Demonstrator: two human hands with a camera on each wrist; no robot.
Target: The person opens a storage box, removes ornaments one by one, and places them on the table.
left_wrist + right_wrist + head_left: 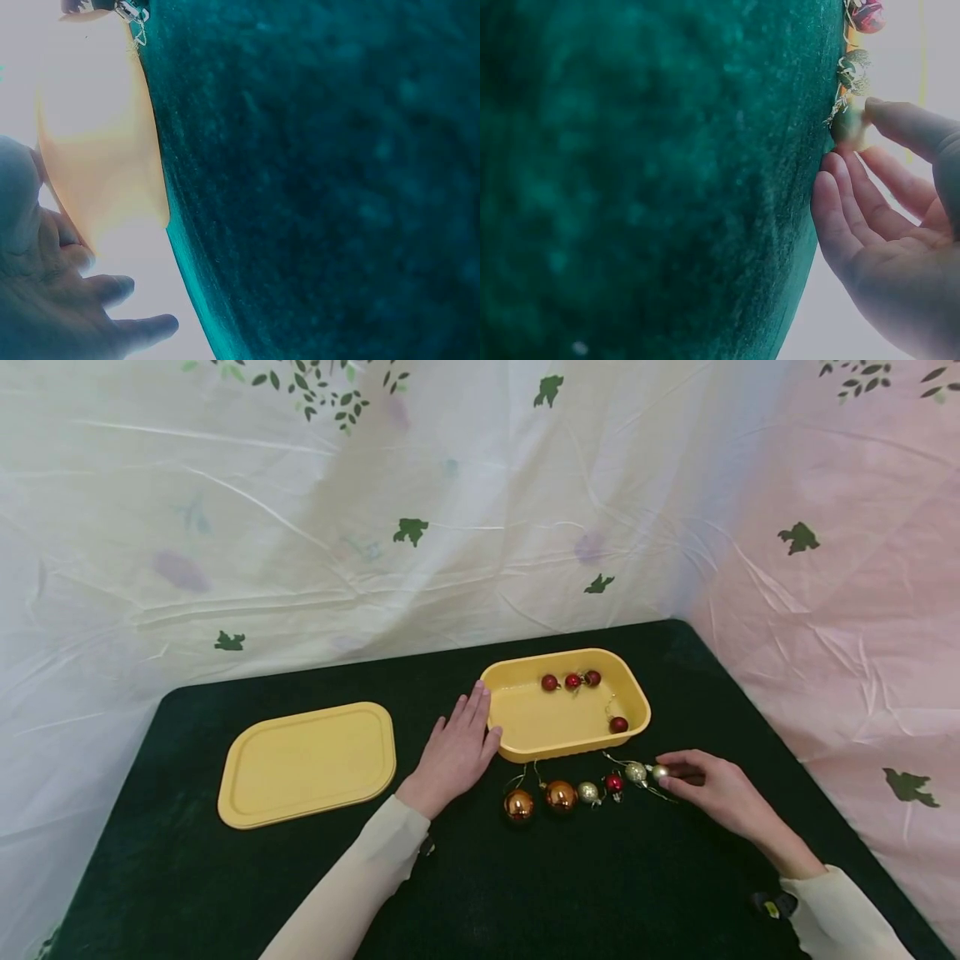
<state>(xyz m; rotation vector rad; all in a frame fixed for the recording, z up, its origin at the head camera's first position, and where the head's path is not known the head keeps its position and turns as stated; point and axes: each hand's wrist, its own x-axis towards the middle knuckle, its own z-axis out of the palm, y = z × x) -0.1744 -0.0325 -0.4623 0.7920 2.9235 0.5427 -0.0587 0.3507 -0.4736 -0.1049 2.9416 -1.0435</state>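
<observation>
While extended left grip [453, 755] touches box [532, 714], right grip [712, 787] pinches bauble [660, 772].

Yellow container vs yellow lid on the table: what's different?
The container has raised walls; the lid is flat and shallow. The container holds four red baubles; the lid holds none. The left hand touches the container's side; neither hand touches the lid. Both are yellow with rounded corners.

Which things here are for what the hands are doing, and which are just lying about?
For the job, I think:
gold ball, pinched by the right hand
yellow box, touched by the left hand
red balls inside
probably the row's other balls

Just lying about:
yellow lid, untouched
</observation>
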